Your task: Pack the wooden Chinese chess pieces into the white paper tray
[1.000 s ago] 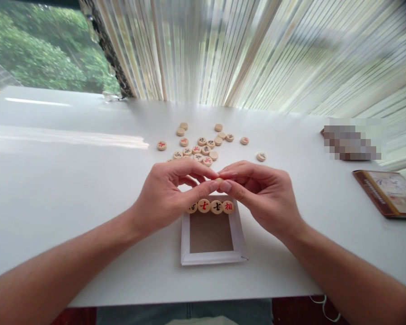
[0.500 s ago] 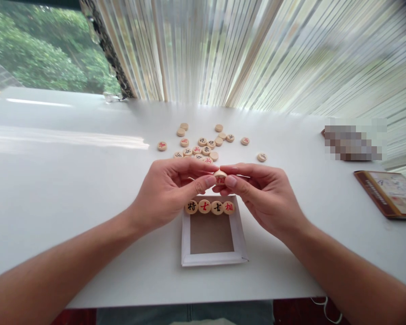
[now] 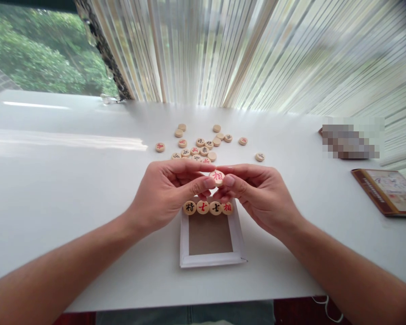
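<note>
Between the fingertips of my left hand [image 3: 176, 187] and my right hand [image 3: 253, 187] is a round wooden Chinese chess piece [image 3: 217, 176] with a red character on its face. Both hands are closed in a pinch on it, thumbs at the near side. Just below, a shallow white-rimmed box [image 3: 209, 260] lies on the table. Along its far end sits a row of pieces: a black-marked one [image 3: 190, 207], a red one [image 3: 202, 207], another black one [image 3: 215, 207] and a red one [image 3: 227, 207]. The box's far edge is partly hidden by my hands.
Several loose pieces [image 3: 205, 150] are scattered beyond my hands, some showing plain faces. A lone piece [image 3: 260, 157] lies to their right. On the right of the white table [image 3: 71, 194] are a brown-edged printed box [image 3: 385, 192] and a partly pixelated item [image 3: 350, 140]. A string curtain [image 3: 203, 54] hangs behind.
The held chess piece has turned between my fingers, so its red-marked face shows more fully. Both hands remain in nearly the same place, and the view has shifted slightly.
</note>
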